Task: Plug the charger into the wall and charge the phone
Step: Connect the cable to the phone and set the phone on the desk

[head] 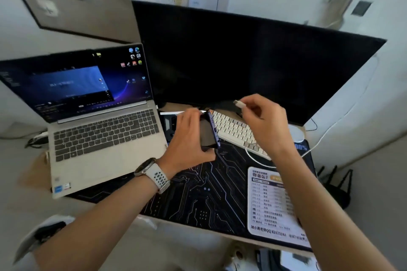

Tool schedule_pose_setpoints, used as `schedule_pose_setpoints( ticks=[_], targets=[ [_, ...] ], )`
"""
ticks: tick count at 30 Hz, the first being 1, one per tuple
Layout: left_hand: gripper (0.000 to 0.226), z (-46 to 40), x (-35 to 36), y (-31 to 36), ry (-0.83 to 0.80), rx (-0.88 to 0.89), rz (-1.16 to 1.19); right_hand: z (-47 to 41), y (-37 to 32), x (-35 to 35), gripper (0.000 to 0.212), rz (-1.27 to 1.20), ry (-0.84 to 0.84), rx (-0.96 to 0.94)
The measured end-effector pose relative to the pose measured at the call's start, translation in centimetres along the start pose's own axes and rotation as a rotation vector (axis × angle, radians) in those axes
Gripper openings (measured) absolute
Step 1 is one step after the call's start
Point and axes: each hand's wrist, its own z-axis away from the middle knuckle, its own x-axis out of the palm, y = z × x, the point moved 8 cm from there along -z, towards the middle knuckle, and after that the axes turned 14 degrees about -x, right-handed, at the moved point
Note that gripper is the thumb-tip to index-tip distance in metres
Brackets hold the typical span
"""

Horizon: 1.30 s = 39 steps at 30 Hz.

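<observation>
My left hand (187,138) grips a dark phone (210,132) with a blue edge, held on its side above the desk mat, its bottom edge turned toward my right hand. My right hand (264,121) pinches the white connector (239,103) of a charging cable between thumb and fingers, a short way up and right of the phone, apart from it. The white cable (326,136) trails under my right wrist, off the desk's right edge and up along the wall. A blurred plug-like shape (337,9) hangs at the wall near a dark outlet plate (361,7).
An open laptop (92,121) stands at the left, a large dark monitor (253,61) at the back. A white keyboard (235,132) lies under my hands on a black circuit-pattern mat (209,193). A white mouse (295,133) and a black router (337,187) are at the right.
</observation>
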Motion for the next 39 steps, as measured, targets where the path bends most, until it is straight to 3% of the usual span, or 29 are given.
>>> schedule_pose_setpoints(
  ticks=[3,8,18,39],
  targets=[
    [0.078,-0.6,-4.2,3.8,0.108,0.068,0.121,-1.0,-3.8,-3.1,0.013,-0.058,0.062,-0.099],
    [0.079,-0.8,-8.7,7.8,0.221,0.171,0.130,-1.1,-9.4,-5.1,0.010,-0.050,-0.039,-0.265],
    [0.084,-0.4,-11.4,8.9,0.280,0.181,0.038,-1.1,-13.1,-5.6,0.010,-0.151,-0.051,-0.316],
    [0.076,-1.9,-12.3,8.3,0.426,0.245,-0.240,-2.4,-13.8,-5.2,0.010,0.298,-0.122,-0.321]
  ],
)
